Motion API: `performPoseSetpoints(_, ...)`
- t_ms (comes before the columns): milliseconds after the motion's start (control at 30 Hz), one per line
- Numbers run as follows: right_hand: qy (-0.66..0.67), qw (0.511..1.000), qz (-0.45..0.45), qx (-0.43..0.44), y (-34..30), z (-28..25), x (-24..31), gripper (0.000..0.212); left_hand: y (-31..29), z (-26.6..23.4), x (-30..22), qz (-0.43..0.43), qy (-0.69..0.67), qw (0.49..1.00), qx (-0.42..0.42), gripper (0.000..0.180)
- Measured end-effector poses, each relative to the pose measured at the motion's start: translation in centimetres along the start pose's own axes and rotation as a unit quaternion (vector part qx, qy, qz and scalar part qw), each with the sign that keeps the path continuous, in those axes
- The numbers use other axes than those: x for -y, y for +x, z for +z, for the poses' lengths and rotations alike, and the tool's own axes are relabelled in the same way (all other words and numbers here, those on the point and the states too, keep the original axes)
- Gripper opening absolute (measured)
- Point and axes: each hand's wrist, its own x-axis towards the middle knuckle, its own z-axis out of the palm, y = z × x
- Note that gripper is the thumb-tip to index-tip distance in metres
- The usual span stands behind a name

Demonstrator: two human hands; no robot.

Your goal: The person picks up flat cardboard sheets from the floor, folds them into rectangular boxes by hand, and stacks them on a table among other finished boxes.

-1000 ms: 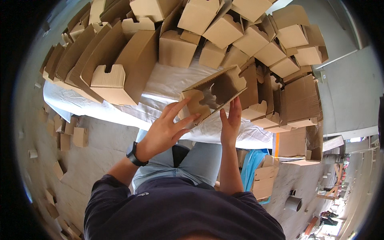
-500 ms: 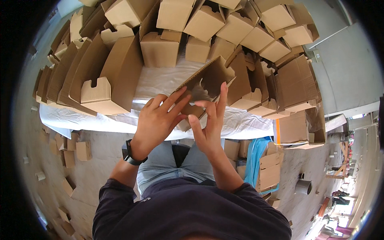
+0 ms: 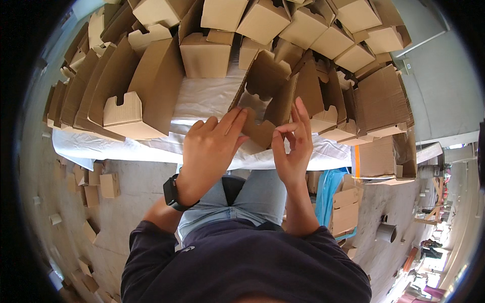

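An open-topped cardboard box [image 3: 275,93] stands at the front of the table, its folded end flaps notched and a ragged gap between them at the bottom. My left hand [image 3: 214,144] has its fingers together over the box's near left edge, with the thumb at the near end flap. At the near right corner, my right hand [image 3: 295,146] pinches thumb and index finger at the box's edge. Its other fingers stretch up beside the right wall. The fingers partly hide the near end.
Tall open boxes [image 3: 156,86] stand in a row at left, with more open boxes [image 3: 316,96] at right and piled boxes [image 3: 262,22] behind. White cloth [image 3: 202,101] covers the table. Below lie a blue plastic bag [image 3: 327,197] and small boxes [image 3: 109,185] on the floor.
The box has turned more upright and moved away to the right, and its inside shows more. Both hands have shifted right; the right thumb and index finger have come together.
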Motion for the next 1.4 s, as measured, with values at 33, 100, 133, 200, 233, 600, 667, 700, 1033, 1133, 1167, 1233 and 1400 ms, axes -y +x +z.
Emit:
performPoseSetpoints(33,0.015,1.0,0.006,0.003,0.0,0.0,0.3,0.009,0.3,0.3,-0.2,0.005,-0.004,1.0,-0.013,0.063)
performPoseSetpoints(100,0.036,0.999,0.004,0.011,0.0,-0.2,0.7,0.01,0.8,1.0,-0.6,0.003,-0.012,0.999,-0.053,0.066)
performPoseSetpoints(133,0.042,0.999,-0.004,0.015,0.1,-0.3,0.8,0.011,1.0,0.9,-0.9,-0.012,-0.005,0.999,-0.037,0.063)
performPoseSetpoints(200,0.04,0.999,-0.003,0.009,0.4,-0.6,0.8,0.012,1.1,0.6,-1.4,-0.042,0.011,0.999,-0.005,0.057)
performPoseSetpoints(233,0.035,0.999,0.006,-0.001,0.6,-0.6,0.8,0.013,0.9,0.6,-1.2,-0.037,-0.017,0.999,-0.008,0.051)
performPoseSetpoints(600,-0.166,0.985,-0.036,-0.015,1.7,-1.5,0.7,0.028,0.1,1.1,-0.2,0.027,-0.09,0.991,-0.092,0.018)
performPoseSetpoints(667,-0.281,0.954,-0.103,0.022,2.5,-1.5,1.6,0.037,0.0,1.1,-0.3,0.011,-0.106,0.991,-0.082,0.019)
performPoseSetpoints(700,-0.336,0.93,-0.142,0.046,3.6,-1.4,2.4,0.043,0.0,1.2,-0.2,0.003,-0.114,0.991,-0.077,0.019)
performPoseSetpoints(1033,-0.466,0.821,-0.276,0.18,11.1,2.8,-0.1,0.062,-0.4,0.5,0.9,0.014,-0.15,0.985,-0.084,0.022)
performPoseSetpoints(1133,-0.472,0.826,-0.245,0.187,11.4,2.8,-0.9,0.065,-0.7,0.3,2.6,-0.016,-0.154,0.982,-0.113,0.024)
performPoseSetpoints(1167,-0.461,0.832,-0.254,0.176,11.3,2.9,-1.1,0.064,-0.7,0.2,2.6,-0.019,-0.164,0.98,-0.111,0.024)
performPoseSetpoints(1233,-0.448,0.837,-0.257,0.181,11.2,3.3,-1.0,0.063,-0.9,0.4,2.4,-0.023,-0.169,0.979,-0.112,0.024)
performPoseSetpoints(1400,-0.436,0.842,-0.214,0.236,11.2,3.3,-0.1,0.072,-0.8,0.5,1.7,-0.03,-0.175,0.978,-0.109,0.024)
